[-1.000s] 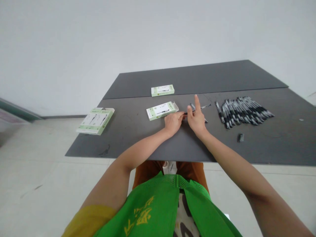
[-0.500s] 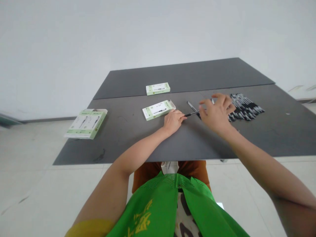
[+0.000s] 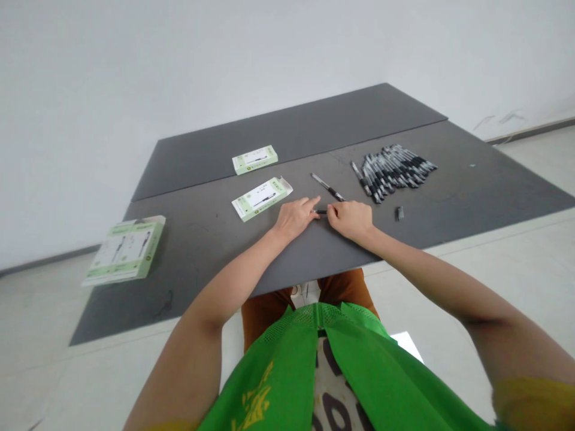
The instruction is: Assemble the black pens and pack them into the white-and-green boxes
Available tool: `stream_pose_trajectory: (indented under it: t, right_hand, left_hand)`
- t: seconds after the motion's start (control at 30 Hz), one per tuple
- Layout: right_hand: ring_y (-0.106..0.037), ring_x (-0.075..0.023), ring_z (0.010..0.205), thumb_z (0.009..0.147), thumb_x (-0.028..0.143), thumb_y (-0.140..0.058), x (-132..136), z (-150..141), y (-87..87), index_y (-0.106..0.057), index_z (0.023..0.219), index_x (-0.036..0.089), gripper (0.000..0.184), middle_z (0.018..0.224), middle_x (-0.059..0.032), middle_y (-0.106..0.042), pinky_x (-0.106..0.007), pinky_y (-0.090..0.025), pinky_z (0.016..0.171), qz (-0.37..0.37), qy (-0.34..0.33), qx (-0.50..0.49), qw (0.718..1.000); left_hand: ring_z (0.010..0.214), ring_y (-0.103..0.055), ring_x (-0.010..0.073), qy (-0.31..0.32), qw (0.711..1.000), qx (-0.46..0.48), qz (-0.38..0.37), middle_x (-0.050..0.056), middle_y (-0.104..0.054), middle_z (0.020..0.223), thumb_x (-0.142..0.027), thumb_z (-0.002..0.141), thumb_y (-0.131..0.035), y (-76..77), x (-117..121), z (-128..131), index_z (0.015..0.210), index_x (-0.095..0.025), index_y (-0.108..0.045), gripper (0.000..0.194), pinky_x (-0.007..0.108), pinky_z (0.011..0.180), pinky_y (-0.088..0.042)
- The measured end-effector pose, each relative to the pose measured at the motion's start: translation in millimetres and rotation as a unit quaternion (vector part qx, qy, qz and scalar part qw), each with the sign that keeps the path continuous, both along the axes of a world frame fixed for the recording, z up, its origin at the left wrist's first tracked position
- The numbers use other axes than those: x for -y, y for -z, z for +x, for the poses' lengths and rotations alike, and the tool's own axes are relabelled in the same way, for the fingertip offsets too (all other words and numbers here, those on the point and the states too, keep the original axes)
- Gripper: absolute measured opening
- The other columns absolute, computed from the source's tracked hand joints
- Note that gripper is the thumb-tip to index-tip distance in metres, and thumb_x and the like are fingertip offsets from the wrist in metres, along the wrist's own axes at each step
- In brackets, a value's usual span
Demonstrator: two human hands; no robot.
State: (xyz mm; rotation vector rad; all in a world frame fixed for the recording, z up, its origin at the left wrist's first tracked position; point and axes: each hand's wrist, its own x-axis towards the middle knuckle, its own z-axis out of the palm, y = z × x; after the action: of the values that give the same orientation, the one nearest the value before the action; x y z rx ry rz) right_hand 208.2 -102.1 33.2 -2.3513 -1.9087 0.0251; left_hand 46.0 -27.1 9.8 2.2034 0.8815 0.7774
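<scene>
A black pen [image 3: 320, 211] lies low over the table between my hands, only a short dark middle piece of it showing. My left hand [image 3: 294, 218] pinches one end, its index finger stretched above. My right hand [image 3: 353, 219] is closed round the other end, with its thumb towards the left hand. Just beyond the right hand rests another pen [image 3: 327, 186], clear at one end and dark at the other. Past the left hand lies a green-and-white pen box [image 3: 263, 198], its right end flap raised.
A heap of black-and-clear pens [image 3: 398, 170] spreads at the right. A small dark piece, perhaps a cap [image 3: 399, 213], lies nearer me. One more pen box [image 3: 255, 160] lies farther back. Several boxes stacked together [image 3: 123, 250] overhang the left edge of the grey table [image 3: 193, 245].
My right hand has come down and left from beside the pen heap, and its spread fingers have closed on the pen. My left hand still holds it. The view has turned.
</scene>
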Motion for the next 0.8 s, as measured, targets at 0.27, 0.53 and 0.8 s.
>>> stream_pose_trajectory:
  t: [0.27, 0.53, 0.8]
  right_hand:
    - [-0.069, -0.0291, 0.082, 0.097, 0.049, -0.025, -3.4, 8.8, 9.7, -0.077, 0.087, 0.014, 0.064, 0.084, -0.0179, -0.073, -0.033, -0.04, 0.068, 0.045, -0.009, -0.018, 0.999]
    - [-0.067, -0.0263, 0.081, 0.099, 0.043, -0.023, 3.1, -2.1, 10.5, -0.075, 0.087, 0.013, 0.061, 0.088, -0.018, -0.072, -0.031, -0.036, 0.066, 0.068, -0.071, -0.003, 0.995]
    - [-0.062, -0.0212, 0.075, 0.099, 0.041, -0.024, 6.5, -11.4, 4.6, -0.072, 0.091, 0.015, 0.055, 0.088, -0.0131, -0.072, -0.031, -0.023, 0.058, 0.066, -0.14, -0.028, 0.988]
  left_hand:
    - [0.073, -0.059, 0.0162, 0.027, 0.994, 0.061, -0.082, 0.003, -0.067, 0.078, -0.022, 0.073, -0.075, -15.3, 14.4, -0.7, 0.14, -0.018, -0.047, 0.073, 0.017, 0.061, -0.037]
    - [0.074, -0.062, 0.0139, -0.013, 1.0, 0.017, 0.0, 0.005, -0.07, 0.082, -0.029, 0.084, -0.064, -5.4, 17.1, -3.9, 0.146, -0.013, -0.038, 0.069, 0.018, 0.064, -0.042]
    - [0.076, -0.065, 0.015, -0.04, 0.938, -0.164, 0.304, 0.008, -0.072, 0.085, -0.041, 0.102, -0.024, 12.7, 19.1, -4.6, 0.154, -0.008, -0.016, 0.062, 0.023, 0.068, -0.049]
